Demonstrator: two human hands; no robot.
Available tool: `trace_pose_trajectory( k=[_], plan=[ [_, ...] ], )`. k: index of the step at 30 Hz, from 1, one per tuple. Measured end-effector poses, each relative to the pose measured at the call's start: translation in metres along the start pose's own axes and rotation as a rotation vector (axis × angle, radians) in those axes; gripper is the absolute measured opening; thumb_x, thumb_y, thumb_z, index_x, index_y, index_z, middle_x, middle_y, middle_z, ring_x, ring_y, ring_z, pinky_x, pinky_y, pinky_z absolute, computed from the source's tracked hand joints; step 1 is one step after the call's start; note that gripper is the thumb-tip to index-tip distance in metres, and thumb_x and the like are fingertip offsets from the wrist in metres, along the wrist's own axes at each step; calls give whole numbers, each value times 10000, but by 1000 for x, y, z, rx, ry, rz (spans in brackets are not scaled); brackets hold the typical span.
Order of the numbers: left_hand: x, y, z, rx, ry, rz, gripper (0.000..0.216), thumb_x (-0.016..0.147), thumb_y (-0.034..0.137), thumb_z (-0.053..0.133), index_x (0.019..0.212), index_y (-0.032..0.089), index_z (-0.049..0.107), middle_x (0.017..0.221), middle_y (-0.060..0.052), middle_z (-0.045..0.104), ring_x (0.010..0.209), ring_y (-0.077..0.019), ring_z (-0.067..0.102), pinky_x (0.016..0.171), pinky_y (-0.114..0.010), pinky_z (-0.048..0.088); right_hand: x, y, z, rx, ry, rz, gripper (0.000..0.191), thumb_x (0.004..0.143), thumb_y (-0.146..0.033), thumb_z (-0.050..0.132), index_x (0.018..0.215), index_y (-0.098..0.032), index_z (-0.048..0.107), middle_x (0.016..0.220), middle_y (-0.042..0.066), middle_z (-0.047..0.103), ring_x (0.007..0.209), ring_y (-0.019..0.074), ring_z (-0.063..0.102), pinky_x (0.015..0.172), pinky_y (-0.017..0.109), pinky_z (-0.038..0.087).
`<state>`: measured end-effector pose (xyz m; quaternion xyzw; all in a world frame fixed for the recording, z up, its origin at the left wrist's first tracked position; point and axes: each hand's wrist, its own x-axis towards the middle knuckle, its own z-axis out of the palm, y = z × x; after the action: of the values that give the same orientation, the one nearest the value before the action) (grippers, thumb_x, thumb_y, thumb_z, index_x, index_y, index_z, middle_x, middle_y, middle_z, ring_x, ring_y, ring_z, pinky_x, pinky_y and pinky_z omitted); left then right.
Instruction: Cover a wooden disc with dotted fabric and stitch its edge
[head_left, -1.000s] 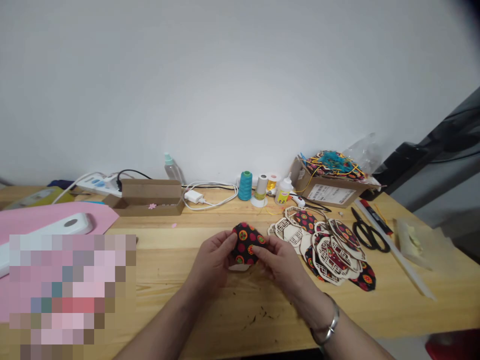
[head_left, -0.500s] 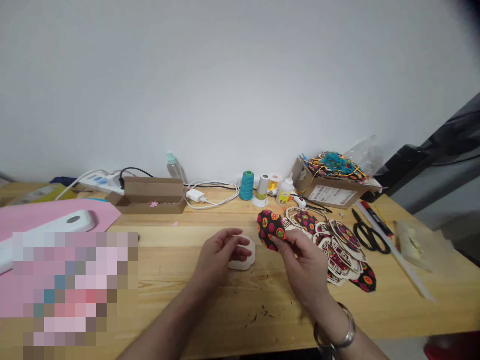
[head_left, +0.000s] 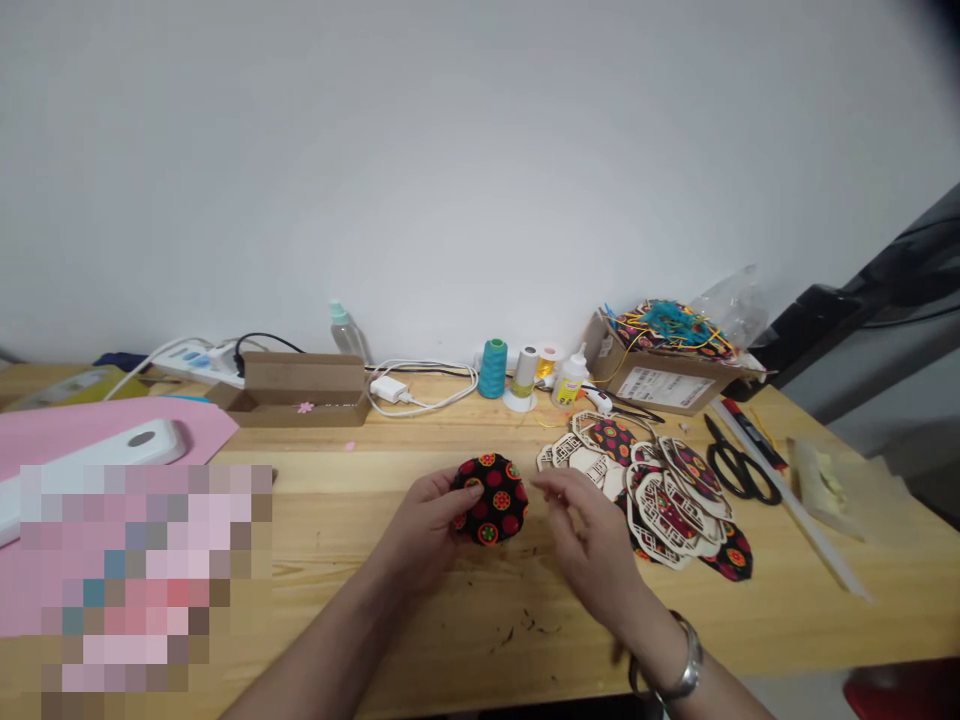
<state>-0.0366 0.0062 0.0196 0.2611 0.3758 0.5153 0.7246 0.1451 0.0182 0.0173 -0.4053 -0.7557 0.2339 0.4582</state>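
L hand (head_left: 426, 525) pinched patterned fabric disc (head_left: 499, 505) by its L edge; R hand (head_left: 596, 545), fingers loosely curled, nothing visible in grip, was just beside. Disc btwn hands, roundish, no clear long axis, L nearer.

A patterned fabric piece (head_left: 493, 508), rounded with a slightly angular outline, is held at its left edge by the left hand (head_left: 426, 522), the thumb lying over its front. It is black, printed with crimson dots and orange-red rosettes, some with green centres. Its printed face shows almost whole, spread out rather than folded, above the table (head_left: 345, 620); whatever backs it is hidden.
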Motion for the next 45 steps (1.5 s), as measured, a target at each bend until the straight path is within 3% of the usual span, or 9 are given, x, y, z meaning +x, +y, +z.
trace_pose_trajectory(
  k=[5,12,17,19,22,24,27,33,45],
  plan=[
    [-2,0,5,22,-37,-32,263,710,165,669,963,95,688,879,-141,739,761,-242,688,725,-371,529,19,-2,6,309,-136,463,285,819,-336,528,1034,-161,591,962,77,648,807,172,600,698,303,487],
    [0,-1,4,89,-19,-25,236,706,193,686,914,82,705,813,-132,741,670,-201,674,661,-317,526,34,-8,17,248,-131,508,161,742,-291,567,714,-147,634,669,27,631,619,149,553,566,266,446],
    [4,0,0,107,71,17,242,718,243,682,916,108,706,834,-113,742,714,-208,668,686,-334,517,33,-5,16,197,-110,495,138,766,-268,556,743,-149,620,683,29,620,623,156,546,587,284,444],
    [4,0,0,124,85,20,247,720,254,677,920,113,706,836,-110,741,724,-210,664,688,-332,509,34,-6,13,83,-67,381,133,779,-243,564,855,-149,620,769,51,624,697,178,551,639,309,445],
    [3,0,0,170,78,22,246,710,251,679,910,111,712,833,-107,738,731,-200,650,681,-303,489,38,-8,10,-170,-51,-29,151,838,-189,519,958,-159,607,891,78,610,834,200,528,736,336,425],
    [3,0,1,207,63,29,213,696,241,686,864,113,720,808,-91,734,721,-180,633,672,-272,469,41,-8,10,-285,-141,-276,151,878,-177,477,928,-168,619,888,73,611,848,197,511,756,338,409],
    [2,0,1,262,45,40,138,685,233,684,765,126,722,729,-50,713,672,-149,601,624,-235,438,41,-8,14,-406,-260,-459,167,898,-178,456,940,-168,617,862,62,616,834,198,491,740,344,388],
    [1,4,7,373,37,48,104,673,210,666,712,128,716,651,-25,674,603,-139,564,553,-226,397,38,-4,18,-524,-313,-557,179,905,-173,444,974,-146,607,862,76,607,843,203,480,714,344,358],
    [0,4,8,464,46,82,169,693,262,674,799,144,732,740,-44,708,681,-171,602,649,-255,428,34,5,23,-555,-270,-474,123,883,-149,459,862,-147,580,815,57,588,776,198,447,685,334,341]
  ],
)
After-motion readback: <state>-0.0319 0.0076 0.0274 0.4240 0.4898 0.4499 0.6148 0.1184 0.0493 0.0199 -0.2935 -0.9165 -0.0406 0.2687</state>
